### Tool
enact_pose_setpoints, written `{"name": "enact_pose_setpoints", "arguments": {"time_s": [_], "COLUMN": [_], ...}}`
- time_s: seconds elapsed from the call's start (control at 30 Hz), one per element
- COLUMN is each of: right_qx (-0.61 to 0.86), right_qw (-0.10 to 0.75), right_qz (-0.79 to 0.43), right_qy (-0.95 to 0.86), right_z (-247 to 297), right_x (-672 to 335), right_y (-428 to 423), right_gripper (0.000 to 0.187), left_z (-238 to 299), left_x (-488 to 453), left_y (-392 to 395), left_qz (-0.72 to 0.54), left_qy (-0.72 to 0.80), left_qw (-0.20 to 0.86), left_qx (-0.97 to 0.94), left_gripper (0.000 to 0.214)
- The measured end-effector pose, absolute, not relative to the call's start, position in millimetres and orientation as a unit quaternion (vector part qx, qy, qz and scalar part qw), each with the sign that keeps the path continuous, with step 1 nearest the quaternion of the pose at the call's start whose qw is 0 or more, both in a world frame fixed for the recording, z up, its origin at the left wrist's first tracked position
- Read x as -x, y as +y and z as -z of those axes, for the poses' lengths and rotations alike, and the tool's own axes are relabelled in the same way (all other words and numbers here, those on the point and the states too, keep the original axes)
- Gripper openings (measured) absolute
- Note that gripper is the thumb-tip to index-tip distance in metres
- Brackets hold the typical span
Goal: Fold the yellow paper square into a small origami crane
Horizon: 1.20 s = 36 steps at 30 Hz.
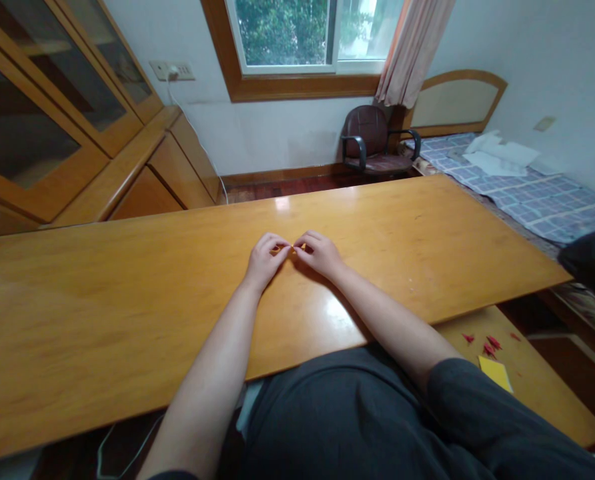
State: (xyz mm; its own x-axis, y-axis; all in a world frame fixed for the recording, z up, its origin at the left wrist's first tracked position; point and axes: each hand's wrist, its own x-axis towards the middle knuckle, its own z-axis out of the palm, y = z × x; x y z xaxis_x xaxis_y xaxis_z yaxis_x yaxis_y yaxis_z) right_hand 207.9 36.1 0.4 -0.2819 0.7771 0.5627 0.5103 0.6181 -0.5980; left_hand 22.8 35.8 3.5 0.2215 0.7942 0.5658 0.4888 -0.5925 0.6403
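My left hand and my right hand meet over the middle of the wooden table, their fingertips nearly touching. Both are closed in a pinch on a small yellow piece of paper, which shows as a sliver between thumbs and forefingers. Most of it is hidden by the fingers, so its exact shape cannot be made out. Both forearms reach in from the near edge of the table.
On a lower wooden surface at right lie several small red folded paper pieces and a yellow square of paper. Beyond the table stand a brown armchair and a bed. A glass-door cabinet is at left.
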Motion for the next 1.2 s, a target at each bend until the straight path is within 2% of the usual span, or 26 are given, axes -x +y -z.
{"name": "enact_pose_setpoints", "arguments": {"time_s": [0.3, 0.67, 0.83, 1.03, 1.2], "right_qx": [0.409, 0.395, 0.395, 0.400, 0.410], "right_qw": [0.456, 0.460, 0.452, 0.460, 0.467], "right_qz": [-0.191, -0.216, -0.217, -0.228, -0.274], "right_qy": [-0.767, -0.765, -0.770, -0.760, -0.734], "right_z": [-2.3, 0.7, -0.5, -0.6, 0.6], "right_x": [-209.1, -209.1, -208.6, -209.1, -208.3], "right_y": [38.3, 38.8, 38.8, 39.3, 40.8], "right_gripper": [0.010, 0.013, 0.014, 0.014, 0.015], "left_z": [-4.3, -2.3, -1.3, -1.6, -1.2], "left_x": [-20.8, -19.6, -18.9, -22.1, -22.9], "left_y": [35.6, 37.8, 38.8, 36.9, 36.1], "left_qz": [-0.461, -0.476, -0.461, -0.469, -0.466], "left_qy": [0.424, 0.430, 0.444, 0.444, 0.467], "left_qw": [0.162, 0.212, 0.183, 0.256, 0.267], "left_qx": [-0.762, -0.737, -0.747, -0.719, -0.702], "left_gripper": [0.012, 0.014, 0.011, 0.016, 0.018]}}
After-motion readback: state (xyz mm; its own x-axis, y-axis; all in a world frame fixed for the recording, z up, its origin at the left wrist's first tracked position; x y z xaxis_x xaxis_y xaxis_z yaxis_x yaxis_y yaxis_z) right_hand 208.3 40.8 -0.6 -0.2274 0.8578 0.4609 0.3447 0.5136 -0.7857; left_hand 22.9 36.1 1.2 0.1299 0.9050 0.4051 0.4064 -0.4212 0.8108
